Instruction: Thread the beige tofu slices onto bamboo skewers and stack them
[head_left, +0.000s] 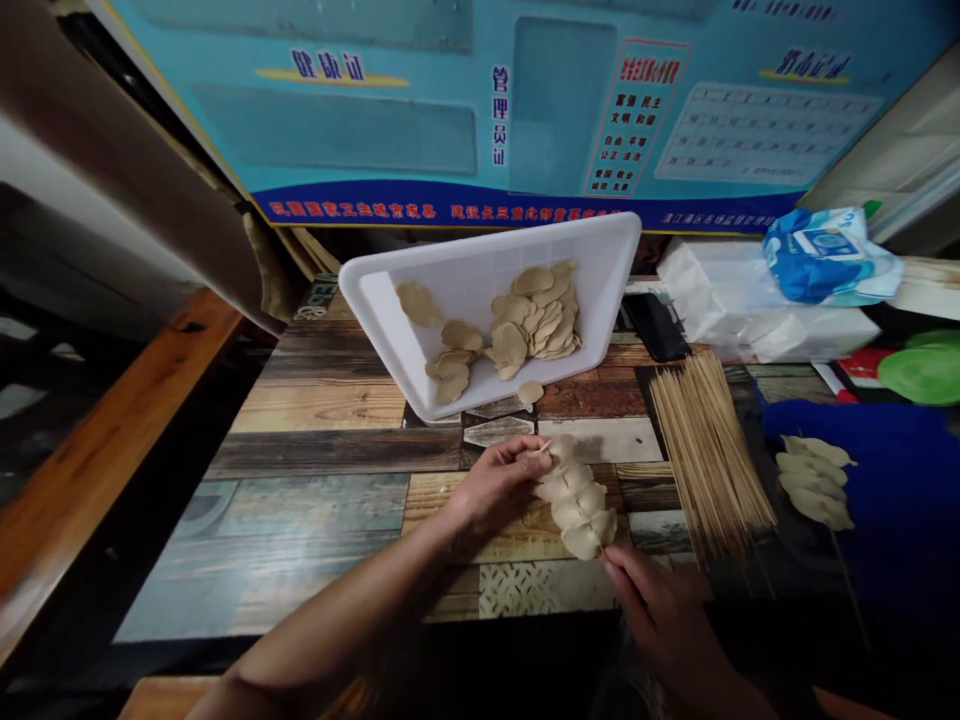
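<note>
My left hand [501,478] has its fingers pinched at the far tip of a skewer of pale beige slices [577,505], by the topmost slice. Low on the same skewer, my right hand [649,590] closes round the bare stick just under the lowest slice. Several thin, folded slices overlap along the stick, which slants above the table. Beyond my hands a white plastic tray [382,335] is tilted towards me, with loose slices [536,325] in it. One slice [530,392] lies at the tray's near edge.
A bundle of bare wooden skewers [712,455] lies to the right. A finished-looking skewer of slices [816,480] rests on a blue surface [892,520]. Behind are a black phone [656,325], a blue-white packet [829,255] and a green lid-like object [922,368]. A blue notice board [420,130] stands at the back.
</note>
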